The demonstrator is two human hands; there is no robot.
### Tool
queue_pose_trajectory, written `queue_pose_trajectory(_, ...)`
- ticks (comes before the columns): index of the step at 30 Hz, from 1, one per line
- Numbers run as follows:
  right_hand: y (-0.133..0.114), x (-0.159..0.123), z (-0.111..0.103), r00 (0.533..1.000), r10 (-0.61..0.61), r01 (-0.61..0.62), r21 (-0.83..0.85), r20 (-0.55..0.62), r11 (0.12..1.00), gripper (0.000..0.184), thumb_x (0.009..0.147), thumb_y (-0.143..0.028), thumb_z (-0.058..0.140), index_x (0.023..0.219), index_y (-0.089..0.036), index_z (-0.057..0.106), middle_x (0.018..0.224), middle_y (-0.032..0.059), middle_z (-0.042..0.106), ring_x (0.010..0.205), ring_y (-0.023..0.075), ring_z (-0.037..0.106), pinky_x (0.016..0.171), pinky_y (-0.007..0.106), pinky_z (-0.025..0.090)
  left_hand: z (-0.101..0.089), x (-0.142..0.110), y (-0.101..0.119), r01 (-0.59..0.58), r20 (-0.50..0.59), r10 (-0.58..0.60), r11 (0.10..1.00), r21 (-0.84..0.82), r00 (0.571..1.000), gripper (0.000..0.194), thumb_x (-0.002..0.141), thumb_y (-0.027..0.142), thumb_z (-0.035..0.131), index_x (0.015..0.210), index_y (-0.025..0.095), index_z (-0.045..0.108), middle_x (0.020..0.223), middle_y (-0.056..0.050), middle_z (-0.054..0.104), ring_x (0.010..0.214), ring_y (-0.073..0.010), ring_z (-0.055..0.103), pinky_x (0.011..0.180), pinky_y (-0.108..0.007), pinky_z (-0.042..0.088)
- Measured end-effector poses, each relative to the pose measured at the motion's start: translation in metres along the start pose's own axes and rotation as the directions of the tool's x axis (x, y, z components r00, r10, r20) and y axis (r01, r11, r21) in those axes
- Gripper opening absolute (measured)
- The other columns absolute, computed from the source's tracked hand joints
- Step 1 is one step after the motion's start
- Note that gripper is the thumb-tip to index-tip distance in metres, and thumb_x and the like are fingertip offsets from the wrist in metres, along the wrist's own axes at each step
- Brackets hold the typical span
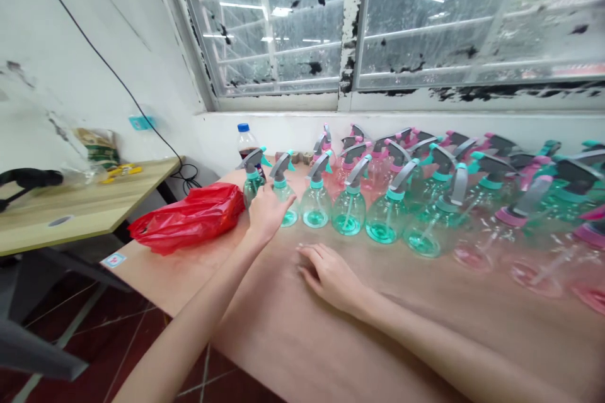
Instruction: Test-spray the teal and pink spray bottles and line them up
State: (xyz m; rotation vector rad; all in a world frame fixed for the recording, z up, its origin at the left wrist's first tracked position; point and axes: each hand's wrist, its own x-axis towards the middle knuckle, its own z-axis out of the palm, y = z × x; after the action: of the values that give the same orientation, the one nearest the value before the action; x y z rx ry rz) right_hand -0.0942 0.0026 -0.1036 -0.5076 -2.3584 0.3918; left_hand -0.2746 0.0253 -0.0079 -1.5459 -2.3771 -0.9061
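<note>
My left hand (268,213) is at a clear green spray bottle (282,184) near the left end of the front row. Its thumb lies across the bottle's front; the other fingers are mostly hidden, and the grip seems closed around the body. A darker green spray bottle (253,185) stands just left of it, partly behind the hand. My right hand (333,278) rests low over the table (293,334), holding nothing, its fingers loosely bent and the thumb apart. Nearest to it stand more green spray bottles (348,217) with grey trigger heads.
Several pink spray bottles (508,220) and green ones crowd the right side and back. A red plastic bag (191,217) lies at the left table edge. Behind stands a blue-capped drink bottle (244,138). A second table (137,192) is at left, and a window (283,25) rises behind.
</note>
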Motion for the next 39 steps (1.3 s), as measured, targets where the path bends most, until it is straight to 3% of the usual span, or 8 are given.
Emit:
queue_pose_trajectory(5, -0.001, -0.022, -0.01, 0.998, 0.035, -0.036, -0.013, -0.061, 0.999, 0.047, 0.089, -0.026, 0.059, 0.133, -0.017, 0.045, 0.12, 0.017, 0.064, 0.11, 0.0316, 0.062, 0.094, 0.054, 0.05, -0.028, -0.038, 0.004, 0.056, 0.032, -0.059, 0.996, 0.074, 0.998, 0.059, 0.08, 0.052, 0.066, 0.118, 0.007, 0.057, 0.117, -0.026, 0.064, 0.105, -0.0449, 0.065, 0.083, -0.05, 0.052)
queue_pose_trajectory(10, 0.0, -0.042, -0.022, 0.987, 0.036, -0.037, -0.002, -0.159, 0.999, 0.077, 0.081, -0.049, 0.069, 0.141, -0.015, 0.034, 0.13, 0.0213, 0.059, 0.123, 0.0351, 0.055, 0.111, 0.065, 0.027, -0.045, -0.097, 0.017, 0.0, 0.084, -0.002, 1.0, 0.03, 0.996, 0.06, 0.076, 0.06, 0.068, 0.113, 0.014, 0.056, 0.113, -0.016, 0.067, 0.102, -0.036, 0.067, 0.083, -0.043, 0.053)
queue_pose_trajectory(15, -0.001, -0.072, -0.043, 0.982, 0.132, -0.104, 0.203, -0.134, 0.974, 0.095, 0.076, -0.052, 0.073, 0.148, -0.019, 0.02, 0.144, 0.0221, 0.045, 0.134, 0.0346, 0.044, 0.108, 0.056, 0.037, -0.041, -0.15, 0.055, -0.095, 0.145, 0.097, 0.995, -0.02, 0.985, 0.061, 0.074, 0.066, 0.065, 0.108, 0.016, 0.054, 0.103, -0.014, 0.069, 0.091, -0.0339, 0.069, 0.072, -0.041, 0.053)
queue_pose_trajectory(19, 0.003, -0.103, -0.065, 0.966, 0.203, -0.156, 0.264, -0.162, 0.952, 0.092, 0.077, -0.047, 0.073, 0.148, -0.022, 0.02, 0.144, 0.02, 0.044, 0.133, 0.034, 0.045, 0.105, 0.052, 0.042, -0.027, -0.176, 0.091, -0.205, 0.169, 0.217, 0.975, -0.085, 0.962, 0.058, 0.075, 0.066, 0.065, 0.104, 0.017, 0.054, 0.094, -0.011, 0.067, 0.085, -0.0322, 0.069, 0.069, -0.041, 0.053)
queue_pose_trajectory(26, 0.021, -0.148, -0.109, 0.94, 0.261, -0.208, 0.236, -0.22, 0.949, 0.089, 0.074, -0.048, 0.075, 0.144, -0.024, 0.026, 0.137, 0.0182, 0.05, 0.126, 0.0341, 0.051, 0.1, 0.052, 0.045, -0.003, -0.187, 0.143, -0.251, 0.18, 0.325, 0.905, -0.343, 0.928, 0.056, 0.067, 0.061, 0.074, 0.098, 0.019, 0.053, 0.099, -0.009, 0.062, 0.096, -0.0317, 0.064, 0.08, -0.046, 0.052)
queue_pose_trajectory(31, 0.023, -0.169, -0.132, 0.938, 0.277, -0.217, 0.273, -0.207, 0.937, 0.089, 0.071, -0.05, 0.078, 0.141, -0.026, 0.029, 0.138, 0.0155, 0.048, 0.128, 0.0347, 0.048, 0.102, 0.054, 0.042, 0.003, -0.18, 0.174, -0.128, 0.226, 0.418, 0.666, -0.735, 0.88, 0.067, 0.07, 0.043, 0.076, 0.124, 0.019, 0.047, 0.124, -0.013, 0.057, 0.113, -0.029, 0.057, 0.093, -0.045, 0.048)
queue_pose_trajectory(34, 0.02, -0.175, -0.137, 0.947, 0.263, -0.203, 0.29, -0.185, 0.935, 0.085, 0.07, -0.051, 0.078, 0.137, -0.026, 0.033, 0.132, 0.0145, 0.053, 0.123, 0.0345, 0.052, 0.099, 0.053, 0.045, 0.007, -0.175, 0.189, -0.064, 0.268, 0.485, 0.564, -0.823, 0.833, 0.066, 0.072, 0.038, 0.075, 0.13, 0.021, 0.048, 0.117, -0.01, 0.062, 0.097, -0.0247, 0.063, 0.083, -0.04, 0.052)
queue_pose_trajectory(39, 0.023, -0.176, -0.139, 0.954, 0.247, -0.19, 0.298, -0.168, 0.936, 0.095, 0.065, -0.056, 0.081, 0.14, -0.026, 0.031, 0.136, 0.0152, 0.05, 0.128, 0.0361, 0.047, 0.102, 0.054, 0.042, 0.015, -0.17, 0.202, -0.137, 0.231, 0.607, 0.497, -0.857, 0.761, 0.043, 0.076, 0.035, 0.069, 0.116, 0.022, 0.06, 0.104, -0.005, 0.066, 0.086, -0.0205, 0.065, 0.078, -0.035, 0.054)
